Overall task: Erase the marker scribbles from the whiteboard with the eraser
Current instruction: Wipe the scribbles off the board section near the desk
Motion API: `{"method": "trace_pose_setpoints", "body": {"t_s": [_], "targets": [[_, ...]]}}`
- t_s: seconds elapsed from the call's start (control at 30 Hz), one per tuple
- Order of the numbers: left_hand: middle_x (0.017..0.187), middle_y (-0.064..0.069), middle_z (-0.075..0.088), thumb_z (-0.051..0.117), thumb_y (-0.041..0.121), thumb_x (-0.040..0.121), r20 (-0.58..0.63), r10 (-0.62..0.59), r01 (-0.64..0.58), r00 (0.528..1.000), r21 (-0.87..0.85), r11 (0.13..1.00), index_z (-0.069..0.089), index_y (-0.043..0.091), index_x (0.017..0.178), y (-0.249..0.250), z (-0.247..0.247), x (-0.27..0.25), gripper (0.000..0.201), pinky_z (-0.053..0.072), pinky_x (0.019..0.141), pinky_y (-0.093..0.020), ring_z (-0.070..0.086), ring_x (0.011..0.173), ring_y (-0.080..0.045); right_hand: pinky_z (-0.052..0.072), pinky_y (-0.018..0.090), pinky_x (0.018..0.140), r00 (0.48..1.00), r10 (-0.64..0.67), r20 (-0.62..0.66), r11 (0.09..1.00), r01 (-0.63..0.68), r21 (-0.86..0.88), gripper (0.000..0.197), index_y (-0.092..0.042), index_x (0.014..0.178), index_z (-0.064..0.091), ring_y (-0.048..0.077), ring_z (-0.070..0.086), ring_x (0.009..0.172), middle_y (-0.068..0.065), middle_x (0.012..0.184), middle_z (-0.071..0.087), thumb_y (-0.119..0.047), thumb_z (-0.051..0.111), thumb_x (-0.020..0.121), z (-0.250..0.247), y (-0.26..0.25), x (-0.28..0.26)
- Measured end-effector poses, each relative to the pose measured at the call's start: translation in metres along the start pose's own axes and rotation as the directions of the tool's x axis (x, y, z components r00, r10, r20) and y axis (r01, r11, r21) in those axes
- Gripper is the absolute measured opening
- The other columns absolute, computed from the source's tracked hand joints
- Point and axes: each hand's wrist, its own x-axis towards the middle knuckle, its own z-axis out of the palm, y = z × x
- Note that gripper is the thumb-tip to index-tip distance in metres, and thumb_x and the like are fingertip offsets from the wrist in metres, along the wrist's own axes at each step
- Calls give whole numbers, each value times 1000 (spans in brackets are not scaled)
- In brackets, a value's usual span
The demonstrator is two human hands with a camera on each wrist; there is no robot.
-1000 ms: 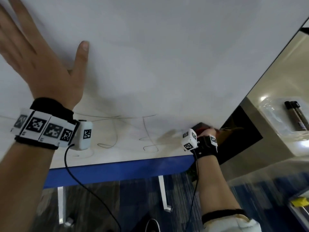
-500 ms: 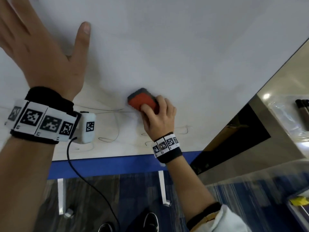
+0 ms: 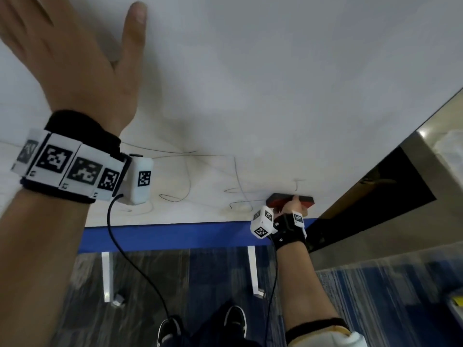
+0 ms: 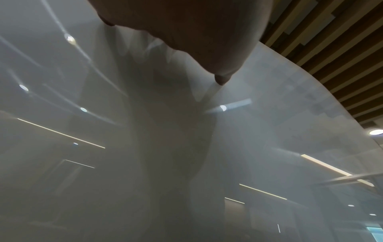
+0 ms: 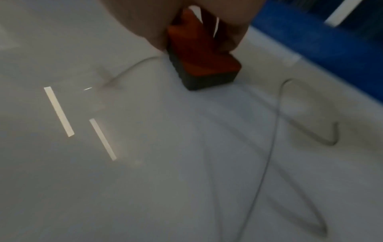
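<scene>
The whiteboard (image 3: 275, 83) fills the upper head view, with thin dark marker scribbles (image 3: 185, 176) looping across its lower part. My right hand (image 3: 293, 205) grips a red eraser (image 3: 307, 199) with a dark felt pad and presses it on the board near the lower right corner, just above the blue bottom edge (image 3: 175, 236). In the right wrist view the eraser (image 5: 199, 59) sits between thumb and fingers, with scribbles (image 5: 275, 131) beside it. My left hand (image 3: 82, 53) lies flat on the board at upper left, fingers spread; in the left wrist view its palm (image 4: 186, 29) shows.
The board's right edge (image 3: 400, 144) runs diagonally, with a dark panel (image 3: 375, 196) and a beige surface beyond. Below the board are white stand legs (image 3: 253, 269), striped blue carpet (image 3: 375, 301) and my dark shoes (image 3: 233, 321). A black cable (image 3: 130, 256) hangs from the left wrist.
My right hand swept the eraser up to mid-board half a second ago, then back down to the lower right corner. The left hand stayed pressed on the board.
</scene>
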Motion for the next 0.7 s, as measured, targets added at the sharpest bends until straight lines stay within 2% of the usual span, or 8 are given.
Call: {"method": "trace_pose_setpoints", "body": {"t_s": [0.13, 0.27, 0.4, 0.47, 0.5, 0.53, 0.6, 0.7], "targets": [[160, -10, 42, 1, 100, 80, -16, 41, -41, 999, -31, 999, 38, 12, 155, 0, 2, 1, 122, 24, 127, -43, 37, 150, -32, 48, 40, 88, 911, -412, -27, 901, 411, 140, 21, -21, 99, 40, 27, 53, 93, 12, 113, 50, -17, 60, 100, 13, -42, -68], [132, -13, 63, 7, 106, 74, 34, -30, 34, 999, -136, 990, 54, 13, 139, -8, 12, -1, 122, 41, 114, -48, 58, 127, -32, 44, 35, 87, 773, -630, 74, 772, 614, 163, 19, -20, 97, 40, 27, 48, 93, 10, 105, 46, -17, 59, 100, 0, -28, -85], [127, -15, 63, 9, 106, 74, 60, -61, 70, 996, -153, 986, 55, 10, 133, -10, 13, 5, 121, 45, 109, -54, 60, 122, -34, 49, 37, 88, 969, -243, -54, 935, 248, 253, 23, -7, 118, 46, 32, 65, 102, 22, 125, 57, -25, 52, 106, -10, -12, -38], [141, -12, 58, 8, 103, 77, 2, -27, 27, 1000, -86, 996, 50, 13, 142, -10, 9, 5, 119, 41, 114, -50, 55, 131, -34, 49, 32, 100, 994, 31, 108, 987, -48, 151, 40, -5, 139, 49, 21, 72, 102, 16, 139, 57, -30, 44, 108, -14, -13, -20], [150, -10, 53, 9, 103, 78, -17, -7, 6, 1000, -80, 997, 45, 15, 149, -9, 6, 3, 119, 37, 118, -48, 50, 138, -34, 47, 29, 103, 981, -87, 171, 971, 122, -207, 40, -7, 139, 53, 18, 70, 108, 12, 137, 60, -31, 45, 107, -17, -9, -9], [159, -7, 45, 10, 102, 79, -30, 14, -16, 999, -72, 997, 39, 15, 155, -9, 4, 3, 119, 31, 123, -45, 43, 146, -32, 44, 24, 98, 968, -112, 224, 935, 179, -307, 37, -10, 135, 57, 19, 66, 115, 8, 132, 62, -30, 47, 106, -16, -13, -15], [168, -7, 31, 11, 101, 80, -35, 56, -57, 998, -44, 997, 27, 13, 162, -10, 2, 1, 121, 21, 128, -43, 30, 155, -31, 41, 24, 92, 994, 66, 92, 971, -85, 225, 40, -7, 143, 50, 23, 58, 121, 8, 133, 58, -27, 40, 110, -7, -30, -37], [166, -18, 30, 8, 99, 83, -12, 92, -92, 996, 4, 996, 24, 7, 162, -11, 1, 0, 122, 18, 129, -47, 28, 154, -39, 39, 30, 82, 974, -179, -142, 928, 215, 303, 26, -6, 126, 50, 32, 56, 107, 15, 121, 55, -22, 52, 106, 16, -58, -102]]}}
